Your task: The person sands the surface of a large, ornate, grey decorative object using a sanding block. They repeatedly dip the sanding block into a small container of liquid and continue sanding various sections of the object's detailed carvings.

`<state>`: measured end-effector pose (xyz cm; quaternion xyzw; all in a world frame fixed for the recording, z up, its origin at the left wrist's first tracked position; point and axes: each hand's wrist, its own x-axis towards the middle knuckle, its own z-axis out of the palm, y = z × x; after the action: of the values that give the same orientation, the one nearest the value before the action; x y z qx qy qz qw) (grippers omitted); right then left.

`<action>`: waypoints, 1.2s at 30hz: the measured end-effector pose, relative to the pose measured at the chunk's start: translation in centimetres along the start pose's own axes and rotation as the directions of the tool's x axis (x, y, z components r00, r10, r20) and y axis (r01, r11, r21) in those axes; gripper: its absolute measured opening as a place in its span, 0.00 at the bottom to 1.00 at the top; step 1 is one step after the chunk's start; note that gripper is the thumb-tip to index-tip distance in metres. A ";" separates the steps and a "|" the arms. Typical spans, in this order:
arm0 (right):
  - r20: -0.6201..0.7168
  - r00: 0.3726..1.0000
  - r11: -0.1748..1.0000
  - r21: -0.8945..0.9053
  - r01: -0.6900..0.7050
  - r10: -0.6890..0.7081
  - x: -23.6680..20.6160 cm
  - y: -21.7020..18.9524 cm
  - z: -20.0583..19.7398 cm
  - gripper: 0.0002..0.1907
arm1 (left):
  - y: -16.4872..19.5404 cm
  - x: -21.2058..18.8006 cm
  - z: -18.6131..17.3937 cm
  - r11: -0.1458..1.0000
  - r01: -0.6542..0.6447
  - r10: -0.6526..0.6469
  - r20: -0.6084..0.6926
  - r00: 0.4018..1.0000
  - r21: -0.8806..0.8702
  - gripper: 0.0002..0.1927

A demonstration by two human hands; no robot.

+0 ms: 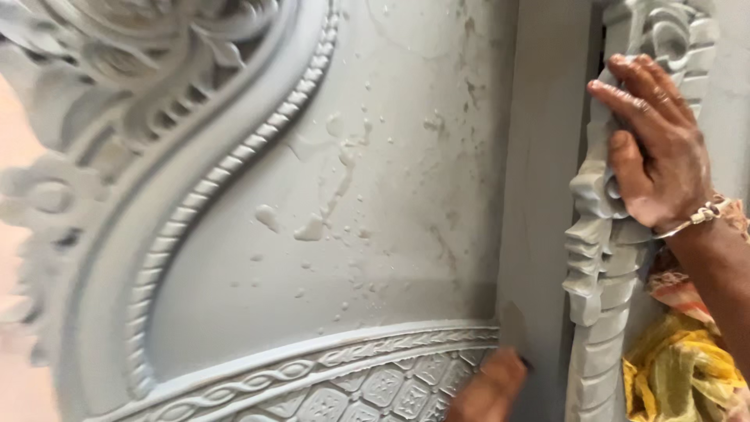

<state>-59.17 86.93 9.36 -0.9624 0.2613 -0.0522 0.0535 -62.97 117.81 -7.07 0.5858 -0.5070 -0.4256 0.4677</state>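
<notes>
Yellow-orange cloth [678, 367] bunched lower right; beaded arch moulding [234, 160], floral relief [101, 47] upper left; plaster splatters [312, 228].

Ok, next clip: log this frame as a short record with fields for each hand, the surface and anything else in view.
right hand: palm and fingers pressed flat on the carved grey column
left hand: at the bottom edge, fingertips against a flat grey strip
surface: grey relief panel, beaded curved border, dried splatter
other: yellow patterned cloth at lower right
</notes>
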 end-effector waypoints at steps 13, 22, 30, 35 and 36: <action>0.012 0.994 0.992 -0.060 -0.111 0.112 -1.2 1.3 -0.1 0.28 | -10.7 25.8 -22.2 0.564 0.024 0.091 -0.091 0.992 0.825 0.52; 0.004 0.992 0.991 -0.028 -0.129 0.129 -1.4 1.5 0.0 0.29 | -6.5 16.2 -4.3 0.590 -0.550 0.421 0.356 0.834 0.591 0.32; -0.005 0.997 0.997 0.002 -0.080 0.080 -1.3 1.3 -0.1 0.28 | -5.6 11.2 -5.7 0.979 0.018 -0.018 0.002 1.000 -0.203 0.25; -0.043 0.999 1.000 -0.003 0.031 -0.031 -2.8 2.7 0.4 0.26 | 1.2 10.6 3.7 0.825 -0.048 -0.098 -0.226 0.969 -0.563 0.31; -0.059 0.994 0.996 -0.010 0.093 -0.094 -3.1 3.2 0.5 0.25 | 1.3 10.4 5.5 0.873 -0.022 -0.102 -0.226 0.969 -0.487 0.34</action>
<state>-63.32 85.80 8.18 -0.9718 0.2175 -0.0823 0.0397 -67.31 106.82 -7.14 0.5078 -0.3100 -0.4733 0.6496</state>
